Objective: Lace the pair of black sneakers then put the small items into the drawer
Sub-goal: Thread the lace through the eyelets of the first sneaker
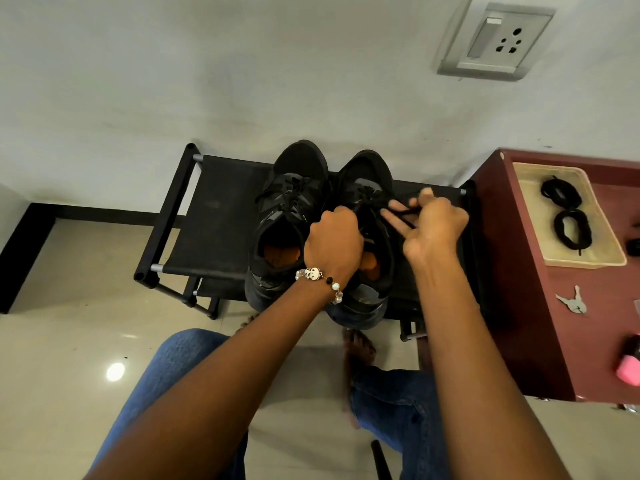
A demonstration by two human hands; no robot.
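Two black sneakers stand side by side on a black shoe rack (214,216), toes toward the wall. The left sneaker (287,209) has its lace tied. Over the tongue of the right sneaker (367,181), my left hand (332,244) is curled and seems to grip the lace, its fingertips hidden. My right hand (433,223) pinches the black lace (401,212) and holds it out to the right of that shoe.
A maroon cabinet (540,341) stands at the right. On it are a beige tray (595,258) with two coiled black laces (571,228), keys (573,301) and a pink object (628,370). The white wall carries a socket (498,39). My knees and bare feet are below the rack.
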